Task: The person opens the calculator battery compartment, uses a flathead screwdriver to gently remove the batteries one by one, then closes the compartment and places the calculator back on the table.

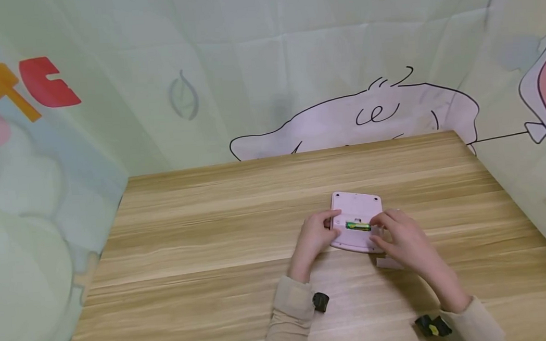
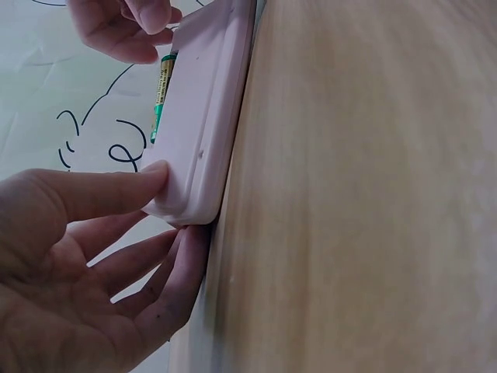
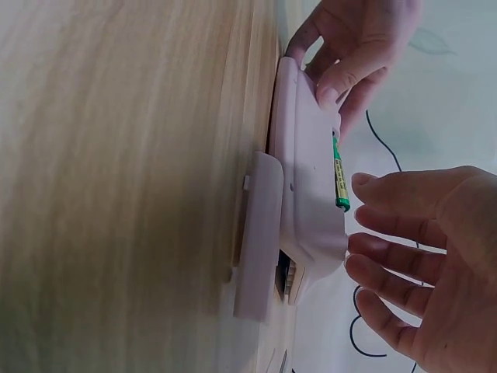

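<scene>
A green battery is seen in the back of a pink device; being uncovered, it might be tipped out by tilting. The device's edge is pinched by the left grip; nothing is held by the loosely spread right grip. A cover is laid nearby on the bench.

Green-gold battery (on pink device)

From my remote seat I see a wood-grain tabletop; a pale pink device rests on it; a flat pink piece lies near the device's near edge.
</scene>
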`<act>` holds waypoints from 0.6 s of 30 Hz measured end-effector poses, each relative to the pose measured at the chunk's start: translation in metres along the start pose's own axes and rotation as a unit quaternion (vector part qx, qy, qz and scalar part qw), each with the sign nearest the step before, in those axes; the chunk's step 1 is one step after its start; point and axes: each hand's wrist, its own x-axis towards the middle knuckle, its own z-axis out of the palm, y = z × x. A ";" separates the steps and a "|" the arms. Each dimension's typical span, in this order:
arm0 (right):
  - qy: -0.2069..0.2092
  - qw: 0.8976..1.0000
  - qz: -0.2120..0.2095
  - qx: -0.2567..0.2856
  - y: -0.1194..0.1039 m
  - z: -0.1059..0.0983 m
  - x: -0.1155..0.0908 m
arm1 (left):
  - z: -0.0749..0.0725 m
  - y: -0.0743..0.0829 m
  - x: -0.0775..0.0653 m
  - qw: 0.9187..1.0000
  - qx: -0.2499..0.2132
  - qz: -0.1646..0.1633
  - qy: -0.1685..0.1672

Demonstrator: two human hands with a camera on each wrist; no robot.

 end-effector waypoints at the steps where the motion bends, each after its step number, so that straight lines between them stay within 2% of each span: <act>1: -0.001 1.000 -0.003 -0.003 0.000 0.001 0.001 | 0.000 0.000 0.000 1.000 0.001 0.000 0.000; 9: 0.002 1.000 -0.026 -0.016 -0.002 0.003 0.006 | -0.002 0.000 -0.001 1.000 0.004 0.007 0.003; 18: 0.002 0.998 -0.040 -0.039 0.000 0.006 0.013 | -0.001 0.000 0.000 1.000 0.007 0.000 -0.003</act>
